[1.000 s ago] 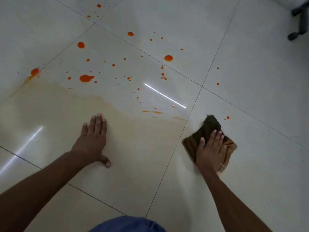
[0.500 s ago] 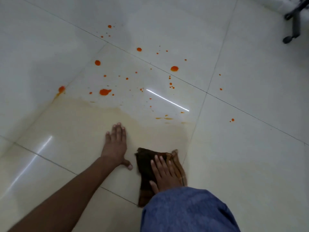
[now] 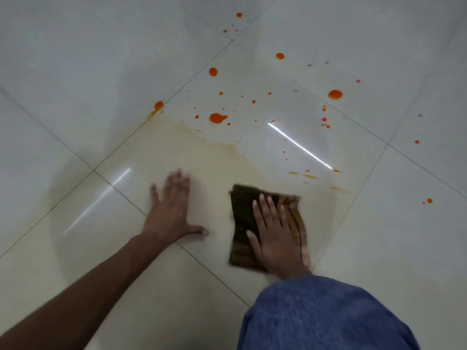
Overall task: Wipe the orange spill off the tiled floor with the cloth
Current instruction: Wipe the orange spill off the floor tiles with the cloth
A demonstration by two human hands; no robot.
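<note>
Orange drops lie scattered over the white tiled floor, mostly in the upper middle and right. Below them a pale yellowish smear covers the tile. A folded dark brown cloth lies flat on that smeared tile. My right hand presses down flat on the cloth, fingers spread. My left hand rests palm down on the bare floor to the cloth's left, fingers apart, holding nothing.
A knee in blue fabric fills the lower right, hiding my right forearm. Grout lines cross the floor diagonally. Bright light streaks reflect off the glossy tiles.
My right hand slid the cloth from the right tile leftward and toward me, then slightly up. My left hand stays planted. The view has shifted and turned.
</note>
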